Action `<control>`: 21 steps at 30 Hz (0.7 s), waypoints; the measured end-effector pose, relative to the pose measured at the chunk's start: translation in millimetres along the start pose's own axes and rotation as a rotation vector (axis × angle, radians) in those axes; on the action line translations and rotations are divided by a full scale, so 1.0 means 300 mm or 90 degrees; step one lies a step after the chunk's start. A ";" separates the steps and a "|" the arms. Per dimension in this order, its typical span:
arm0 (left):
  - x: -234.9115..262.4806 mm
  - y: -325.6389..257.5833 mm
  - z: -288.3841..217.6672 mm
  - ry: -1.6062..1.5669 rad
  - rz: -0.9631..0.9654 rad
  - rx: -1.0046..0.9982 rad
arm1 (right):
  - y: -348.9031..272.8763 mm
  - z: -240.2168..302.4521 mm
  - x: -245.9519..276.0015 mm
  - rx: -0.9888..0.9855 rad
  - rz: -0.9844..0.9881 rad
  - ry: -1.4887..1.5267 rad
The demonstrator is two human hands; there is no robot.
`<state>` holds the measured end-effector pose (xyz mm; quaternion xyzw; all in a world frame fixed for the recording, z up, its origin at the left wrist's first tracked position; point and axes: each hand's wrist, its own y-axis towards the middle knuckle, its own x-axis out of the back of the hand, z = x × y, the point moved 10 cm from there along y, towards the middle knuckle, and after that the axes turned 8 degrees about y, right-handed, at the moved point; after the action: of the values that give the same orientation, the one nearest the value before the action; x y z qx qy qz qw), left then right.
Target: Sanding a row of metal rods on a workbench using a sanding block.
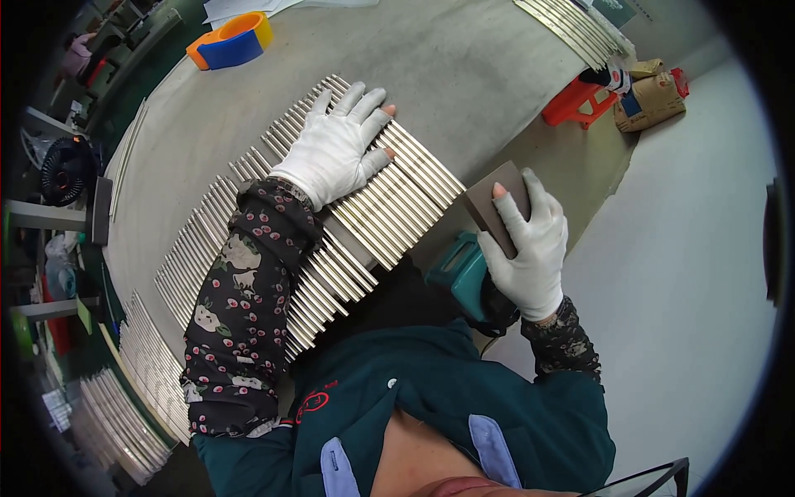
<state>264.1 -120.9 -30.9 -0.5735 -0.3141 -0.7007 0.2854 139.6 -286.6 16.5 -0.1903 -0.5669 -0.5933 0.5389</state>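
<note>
Two gloved hands work at a row of slender metal rods [414, 186], laid side by side on the grey surface [447, 91]; I view them remotely, from above. The left hand [331, 153] lies palm down across the rods, fingers spread, pinching nothing that I can make out. The right hand [534, 248] grasps a flat grey-brown block [490, 213] between thumb and fingers, just beside the rods' right-hand ends; whether block and rods touch, I cannot tell.

Handling, as I judge it: each rod is light and stiff, the whole row considerably heavier. Their bright, smooth sides should slip against one another and under glove fabric, so a broad, flat palm across many suits them better than a fingertip grip; a single rod is best taken near its middle. The block looks light and firm, its matt faces offering fair friction; I favour holding it by opposite edges, leaving one broad face free.
</note>
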 end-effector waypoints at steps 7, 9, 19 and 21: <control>0.008 -0.027 -0.006 0.004 -0.013 -0.012 | 0.004 0.026 -0.017 0.026 0.011 0.005; 0.006 -0.030 -0.004 0.038 0.007 -0.002 | 0.014 0.034 -0.021 0.035 0.026 0.012; -0.002 -0.027 -0.001 0.010 -0.014 -0.021 | 0.098 0.105 -0.081 0.101 0.054 -0.008; -0.002 -0.026 0.002 0.015 -0.008 -0.015 | 0.015 0.074 -0.038 0.094 0.074 -0.020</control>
<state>258.5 -115.4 -32.2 -0.5665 -0.3061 -0.7128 0.2782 138.9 -261.2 15.3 -0.1915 -0.6054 -0.5148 0.5760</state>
